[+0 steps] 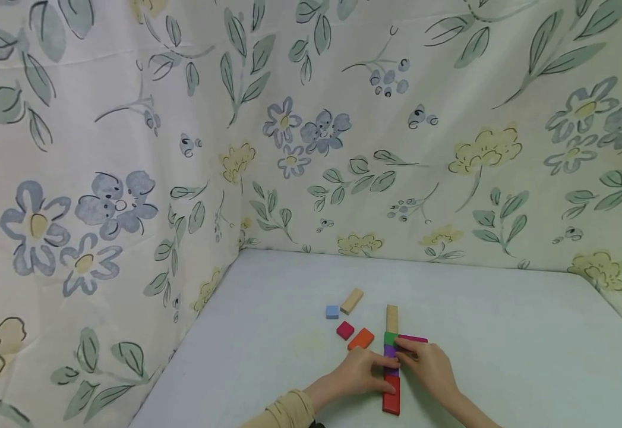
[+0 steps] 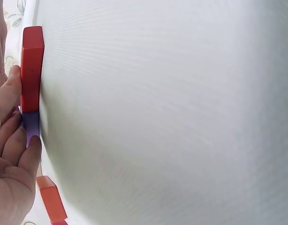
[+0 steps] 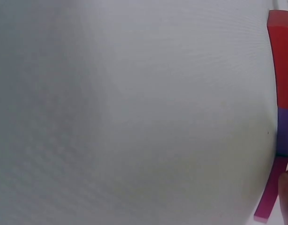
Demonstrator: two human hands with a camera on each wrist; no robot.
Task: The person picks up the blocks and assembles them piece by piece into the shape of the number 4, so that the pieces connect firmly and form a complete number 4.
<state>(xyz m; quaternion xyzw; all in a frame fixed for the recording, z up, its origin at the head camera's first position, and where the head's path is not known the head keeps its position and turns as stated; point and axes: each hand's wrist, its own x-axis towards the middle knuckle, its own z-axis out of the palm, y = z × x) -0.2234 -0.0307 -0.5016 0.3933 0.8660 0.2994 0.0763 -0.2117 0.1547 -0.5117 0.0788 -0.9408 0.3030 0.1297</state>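
Note:
Several blocks lie end to end on the table: a natural wood block (image 1: 392, 318) at the far end, a green block (image 1: 390, 338), a purple block (image 1: 390, 351) and a red block (image 1: 391, 403) at the near end. From the left, my left hand (image 1: 360, 372) reaches over the row, with fingertips on the purple and red blocks. My right hand (image 1: 432, 367) touches the row from the other side, its fingertips at the green and purple blocks. Beside them a magenta block (image 3: 271, 190) juts out to the right, partly behind the right hand's fingers.
Left of the row lie an orange block (image 1: 361, 339), a small crimson block (image 1: 345, 330), a light blue block (image 1: 332, 312) and another natural wood block (image 1: 351, 301). The white table (image 1: 530, 333) meets a floral cloth (image 1: 375, 196) at the back and left.

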